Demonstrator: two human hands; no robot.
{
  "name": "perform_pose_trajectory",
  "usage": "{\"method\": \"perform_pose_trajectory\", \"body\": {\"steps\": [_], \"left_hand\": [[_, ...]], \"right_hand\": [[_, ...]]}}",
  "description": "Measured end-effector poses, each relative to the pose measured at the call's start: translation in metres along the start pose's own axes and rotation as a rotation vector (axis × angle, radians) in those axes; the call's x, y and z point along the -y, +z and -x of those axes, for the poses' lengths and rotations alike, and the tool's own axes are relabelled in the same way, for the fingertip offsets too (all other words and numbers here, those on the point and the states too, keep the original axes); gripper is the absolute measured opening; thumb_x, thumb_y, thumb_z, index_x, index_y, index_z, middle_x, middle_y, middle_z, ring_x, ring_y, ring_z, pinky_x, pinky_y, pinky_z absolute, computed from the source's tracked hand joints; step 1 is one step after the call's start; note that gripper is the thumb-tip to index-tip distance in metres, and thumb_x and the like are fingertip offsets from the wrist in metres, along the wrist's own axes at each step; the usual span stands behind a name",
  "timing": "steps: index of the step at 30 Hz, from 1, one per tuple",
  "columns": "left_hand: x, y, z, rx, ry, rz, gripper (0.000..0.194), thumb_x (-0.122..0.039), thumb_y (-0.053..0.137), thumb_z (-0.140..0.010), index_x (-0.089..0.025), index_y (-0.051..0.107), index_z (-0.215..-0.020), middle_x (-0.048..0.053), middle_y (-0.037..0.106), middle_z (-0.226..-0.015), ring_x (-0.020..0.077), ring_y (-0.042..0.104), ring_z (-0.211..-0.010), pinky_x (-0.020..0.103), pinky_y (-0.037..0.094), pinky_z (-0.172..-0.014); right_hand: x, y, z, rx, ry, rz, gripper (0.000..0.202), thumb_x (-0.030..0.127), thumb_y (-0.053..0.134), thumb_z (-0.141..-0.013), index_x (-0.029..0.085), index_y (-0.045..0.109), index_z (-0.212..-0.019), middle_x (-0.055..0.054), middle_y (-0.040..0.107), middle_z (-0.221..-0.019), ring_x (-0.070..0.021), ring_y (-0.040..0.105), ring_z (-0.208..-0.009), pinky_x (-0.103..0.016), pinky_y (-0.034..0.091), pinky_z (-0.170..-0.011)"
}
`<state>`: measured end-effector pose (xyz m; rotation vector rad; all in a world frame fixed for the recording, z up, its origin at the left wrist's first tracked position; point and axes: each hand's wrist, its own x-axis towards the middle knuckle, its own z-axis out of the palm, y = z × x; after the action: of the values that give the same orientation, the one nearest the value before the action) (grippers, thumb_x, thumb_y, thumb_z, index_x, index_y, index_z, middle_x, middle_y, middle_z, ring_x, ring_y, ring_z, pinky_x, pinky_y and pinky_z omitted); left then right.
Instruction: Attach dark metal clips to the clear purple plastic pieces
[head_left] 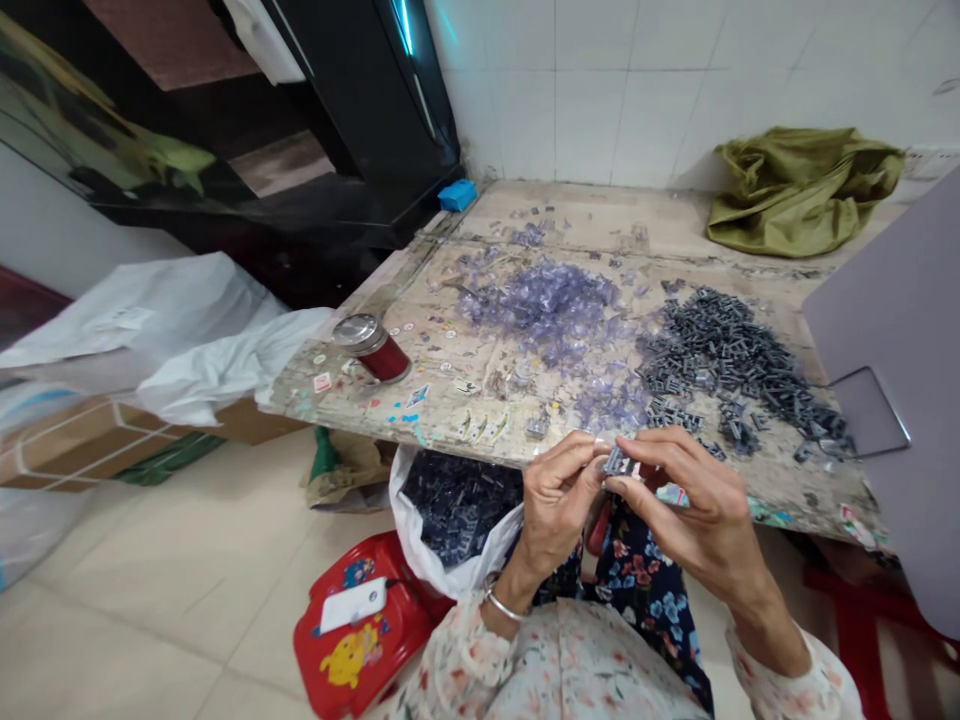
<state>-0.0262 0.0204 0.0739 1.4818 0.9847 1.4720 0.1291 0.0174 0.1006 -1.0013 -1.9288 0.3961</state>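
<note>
- White sack [459, 582], 9 o'clock: well filled w/ dark pcs [457, 500], maybe done.
- Clear heap [555, 305], 11 o'clock: lots left.
- L hand [553, 495], R hand [694, 490]: together, pinching one grey pc [618, 464], clock centre.
- Grey heap [724, 345], 1–2 o'clock: lots left.

worktable [660, 222], worn top. one small dark grey part [619, 464], pinched between fingertips of left hand [553, 495] and right hand [697, 500] — at the table's near edge. one heap, clear purplish pieces [555, 305]. one heap, dark grey parts [724, 345] — to its right. one red tin [386, 360], silver lid. one olive cloth bag [802, 195], near the wall. one white sack [450, 578], dark pieces inside.
</note>
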Motion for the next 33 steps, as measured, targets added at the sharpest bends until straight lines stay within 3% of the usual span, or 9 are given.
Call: {"method": "perform_pose_trajectory", "body": {"steps": [14,17,19,22,24,26,29,31,33], "left_hand": [[-0.002,0.004,0.001,-0.026,0.086,-0.009,0.017,-0.022,0.06,-0.091,-0.019,0.077,-0.093,0.006,0.072,-0.084,0.0158,0.066,-0.078,0.025,0.052,-0.072],[0.001,0.005,0.004,-0.048,0.034,0.017,0.017,-0.022,0.061,-0.09,-0.019,0.078,-0.092,0.005,0.071,-0.082,0.0147,0.065,-0.077,0.024,0.052,-0.071],[0.006,0.002,0.003,-0.008,-0.071,0.104,0.018,-0.027,0.062,-0.089,-0.018,0.078,-0.092,0.006,0.071,-0.084,0.0155,0.066,-0.078,0.025,0.054,-0.071],[0.018,-0.005,-0.002,0.142,-0.307,0.292,0.027,-0.036,0.064,-0.088,-0.015,0.076,-0.099,0.008,0.072,-0.089,0.0176,0.068,-0.076,0.029,0.057,-0.07],[0.028,-0.007,-0.007,0.211,-0.391,0.307,0.032,-0.039,0.064,-0.087,-0.014,0.075,-0.103,0.008,0.073,-0.088,0.0178,0.068,-0.075,0.032,0.059,-0.072],[0.04,-0.004,-0.01,0.188,-0.347,0.2,0.03,-0.039,0.064,-0.087,-0.014,0.075,-0.099,0.007,0.073,-0.088,0.0176,0.068,-0.078,0.032,0.058,-0.076],[0.066,0.011,-0.005,0.05,-0.194,-0.021,0.024,-0.032,0.06,-0.09,-0.015,0.076,-0.095,0.008,0.073,-0.093,0.0188,0.067,-0.088,0.032,0.055,-0.083],[0.087,0.023,0.004,-0.006,-0.141,-0.125,0.025,-0.029,0.055,-0.093,-0.015,0.076,-0.097,0.01,0.074,-0.097,0.0194,0.067,-0.093,0.034,0.053,-0.087],[0.107,0.032,0.015,-0.055,-0.113,-0.224,0.026,-0.027,0.052,-0.094,-0.016,0.075,-0.097,0.011,0.074,-0.098,0.0205,0.066,-0.096,0.037,0.051,-0.09]], "right_hand": [[0.004,0.004,0.002,-0.087,-0.065,0.054,0.024,0.01,0.066,-0.084,0.019,0.063,-0.107,-0.007,0.066,-0.094,-0.0168,0.065,-0.083,-0.027,0.058,-0.064],[-0.003,0.005,0.002,-0.091,-0.093,0.094,0.024,0.011,0.066,-0.085,0.019,0.063,-0.108,-0.008,0.066,-0.094,-0.0178,0.065,-0.084,-0.029,0.058,-0.068],[-0.01,0.002,0.001,-0.044,-0.138,0.113,0.025,0.014,0.065,-0.087,0.019,0.063,-0.111,-0.008,0.068,-0.096,-0.019,0.066,-0.088,-0.031,0.058,-0.072],[-0.026,-0.004,-0.001,0.093,-0.212,0.135,0.027,0.018,0.061,-0.09,0.021,0.064,-0.117,-0.01,0.069,-0.1,-0.0201,0.066,-0.092,-0.034,0.057,-0.077],[-0.039,-0.004,0.0,0.15,-0.228,0.159,0.028,0.017,0.059,-0.092,0.022,0.064,-0.119,-0.01,0.069,-0.102,-0.02,0.065,-0.093,-0.035,0.057,-0.079],[-0.052,0.001,0.007,0.14,-0.212,0.166,0.031,0.016,0.058,-0.092,0.022,0.063,-0.122,-0.01,0.069,-0.105,-0.0204,0.064,-0.097,-0.037,0.056,-0.081],[-0.073,0.02,0.026,-0.002,-0.118,0.137,0.031,0.016,0.06,-0.091,0.023,0.065,-0.12,-0.011,0.068,-0.113,-0.0215,0.062,-0.106,-0.042,0.054,-0.088],[-0.087,0.038,0.043,-0.149,-0.003,0.123,0.023,0.015,0.058,-0.091,0.021,0.069,-0.11,-0.009,0.069,-0.102,-0.0194,0.064,-0.097,-0.04,0.054,-0.086],[-0.099,0.057,0.061,-0.192,0.106,0.102,0.018,0.017,0.058,-0.091,0.019,0.071,-0.103,-0.007,0.068,-0.092,-0.0171,0.064,-0.087,-0.035,0.055,-0.079]]}}
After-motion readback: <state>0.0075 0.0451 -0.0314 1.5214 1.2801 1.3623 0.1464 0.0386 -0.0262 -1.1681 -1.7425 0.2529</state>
